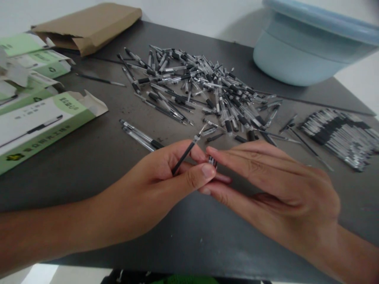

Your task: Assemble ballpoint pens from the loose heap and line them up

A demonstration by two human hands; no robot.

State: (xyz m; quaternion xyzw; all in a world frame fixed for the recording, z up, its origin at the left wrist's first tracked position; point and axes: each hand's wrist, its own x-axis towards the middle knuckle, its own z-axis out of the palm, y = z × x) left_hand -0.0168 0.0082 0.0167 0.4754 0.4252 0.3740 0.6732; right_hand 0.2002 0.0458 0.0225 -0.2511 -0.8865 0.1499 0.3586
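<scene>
Landmark: heap of loose pen parts; all places given from it.
Table: dark grey top, bare strip on the heap's near side.
Left hand: near side of heap; left hand grasps a black ink refill in the crook of thumb and forefinger.
Right hand: near side, toward the heap's right; right hand has its fingertips gathered at a small black-and-clear pen piece. Pinching or only steadying: cannot tell, mostly hidden.
Refill axis: slanting, tip end up toward the heap, tail down in the left palm.
Key relation: pen piece sits just right of the refill, off its line, where both hands' fingertips meet; left hand nearer the refill.
Two clear pens: pair just short of the heap, to its left.
Green-and-white pen box: box left of heap.
Sheaf of black-gripped pens: fanned sheaf right of heap.
Pale blue basin: basin beyond heap, right.
Brown paper bag: bag beyond heap, left.
</scene>
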